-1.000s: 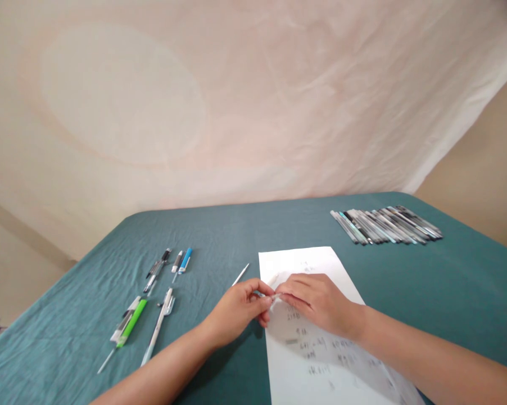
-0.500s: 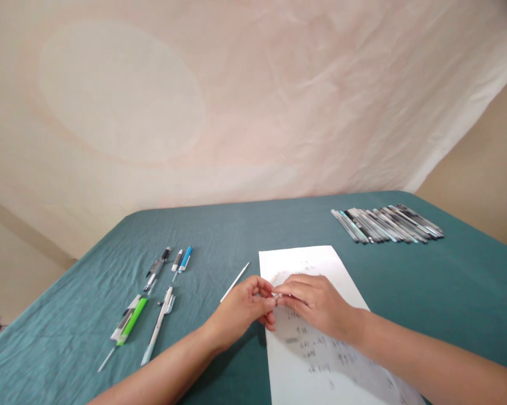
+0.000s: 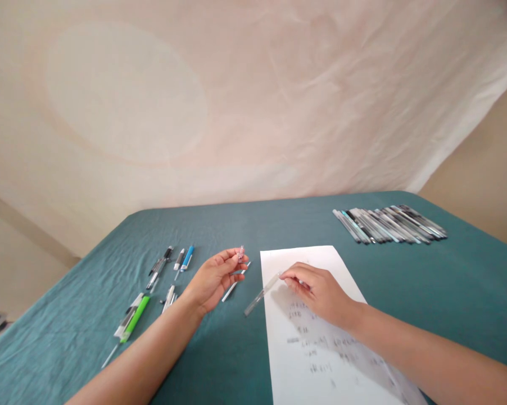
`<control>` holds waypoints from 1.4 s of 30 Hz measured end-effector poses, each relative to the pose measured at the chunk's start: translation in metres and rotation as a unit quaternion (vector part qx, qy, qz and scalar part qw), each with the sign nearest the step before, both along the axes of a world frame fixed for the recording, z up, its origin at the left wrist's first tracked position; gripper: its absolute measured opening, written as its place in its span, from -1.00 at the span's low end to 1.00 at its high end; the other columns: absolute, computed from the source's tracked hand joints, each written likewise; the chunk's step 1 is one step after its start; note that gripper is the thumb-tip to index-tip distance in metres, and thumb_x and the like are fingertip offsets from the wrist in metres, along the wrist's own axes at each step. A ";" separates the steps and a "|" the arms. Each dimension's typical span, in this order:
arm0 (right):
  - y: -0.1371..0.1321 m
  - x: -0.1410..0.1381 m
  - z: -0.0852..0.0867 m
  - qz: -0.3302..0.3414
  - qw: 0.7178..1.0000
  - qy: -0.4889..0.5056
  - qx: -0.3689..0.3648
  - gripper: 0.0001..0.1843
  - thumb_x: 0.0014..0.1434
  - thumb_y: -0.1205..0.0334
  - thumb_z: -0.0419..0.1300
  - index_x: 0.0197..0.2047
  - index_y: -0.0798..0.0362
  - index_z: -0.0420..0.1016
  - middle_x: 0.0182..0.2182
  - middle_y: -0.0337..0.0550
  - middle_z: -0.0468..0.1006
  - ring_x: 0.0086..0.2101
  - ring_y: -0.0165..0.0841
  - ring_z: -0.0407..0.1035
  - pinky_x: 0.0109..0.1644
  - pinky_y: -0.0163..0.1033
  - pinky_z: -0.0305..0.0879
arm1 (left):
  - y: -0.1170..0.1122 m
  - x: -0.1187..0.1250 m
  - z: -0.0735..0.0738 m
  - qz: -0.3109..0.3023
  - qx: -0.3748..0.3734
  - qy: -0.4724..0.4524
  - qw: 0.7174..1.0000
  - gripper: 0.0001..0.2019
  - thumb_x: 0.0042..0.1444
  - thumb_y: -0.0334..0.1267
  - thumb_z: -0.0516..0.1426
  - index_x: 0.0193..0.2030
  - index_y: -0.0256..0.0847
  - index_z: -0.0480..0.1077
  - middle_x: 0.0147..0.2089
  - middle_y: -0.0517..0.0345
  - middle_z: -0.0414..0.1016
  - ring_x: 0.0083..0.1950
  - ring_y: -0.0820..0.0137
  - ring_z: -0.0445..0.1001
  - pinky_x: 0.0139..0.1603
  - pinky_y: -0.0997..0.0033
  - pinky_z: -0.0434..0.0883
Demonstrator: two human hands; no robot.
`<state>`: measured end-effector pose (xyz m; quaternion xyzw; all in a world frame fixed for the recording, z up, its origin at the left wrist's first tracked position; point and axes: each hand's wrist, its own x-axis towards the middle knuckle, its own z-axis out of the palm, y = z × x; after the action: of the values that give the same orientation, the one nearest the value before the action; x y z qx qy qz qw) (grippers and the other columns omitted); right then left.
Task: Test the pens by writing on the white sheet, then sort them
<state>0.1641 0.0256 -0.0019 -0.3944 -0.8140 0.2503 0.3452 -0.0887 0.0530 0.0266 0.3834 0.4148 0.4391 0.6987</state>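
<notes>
My left hand point(image 3: 220, 275) is raised over the cloth, pinching a small clear pen tip piece point(image 3: 241, 254) between thumb and forefinger, its other fingers loosely curled. Below those fingers lies a thin white pen refill point(image 3: 230, 292). Over the paper, my right hand point(image 3: 316, 289) grips one end of a clear pen barrel point(image 3: 259, 298) with thumb and forefinger; the barrel slants down to the left past the paper's edge. The paper point(image 3: 279, 360) carries handwritten lines, partly covered by my right forearm.
On the left lie a green pen part point(image 3: 135, 319), a blue pen part point(image 3: 188, 257), a black-topped pen point(image 3: 161, 267) and other pen pieces, some behind my left forearm. A row of several pens point(image 3: 388, 224) lies at the back right on the green cloth point(image 3: 236, 225).
My hands were together over the paper and have parted. The left moved left and up with the small clear piece; the right keeps the clear barrel, which now shows fully.
</notes>
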 end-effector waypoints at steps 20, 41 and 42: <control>0.059 -0.105 0.007 0.119 0.914 -0.325 0.211 -0.74 0.31 0.28 -0.07 -0.21 0.13 0.44 -0.23 -0.02 0.47 -0.19 -0.26 0.27 -0.20 -0.20 0.19 | 0.002 -0.006 -0.001 0.062 0.087 -0.094 0.990 -0.83 0.11 -0.29 0.18 -0.16 -0.25 0.33 -0.25 0.15 0.42 -0.33 0.53 0.40 -0.30 0.54 0.39; 0.023 0.001 0.027 -0.053 0.986 -0.074 0.136 -0.79 0.28 0.23 0.01 -0.16 0.02 0.46 -0.29 -0.15 0.52 -0.28 -0.36 0.37 -0.15 -0.22 0.24 | -0.024 0.026 -0.012 0.020 0.231 0.288 0.929 -0.78 0.18 -0.17 0.05 -0.15 -0.26 0.38 -0.44 0.23 0.37 -0.42 0.49 0.36 -0.32 0.50 0.31; 0.023 0.001 0.026 -0.053 0.987 -0.077 0.134 -0.79 0.28 0.23 0.01 -0.17 0.02 0.47 -0.30 -0.15 0.52 -0.28 -0.36 0.37 -0.15 -0.22 0.24 | -0.025 0.026 -0.011 0.018 0.231 0.290 0.929 -0.78 0.19 -0.17 0.05 -0.14 -0.26 0.38 -0.43 0.22 0.38 -0.42 0.49 0.36 -0.32 0.50 0.31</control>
<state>0.1655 0.0485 0.0237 -0.4050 -0.8426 0.0893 0.3435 -0.0625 0.0282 0.0151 0.6369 0.4935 0.4051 0.4321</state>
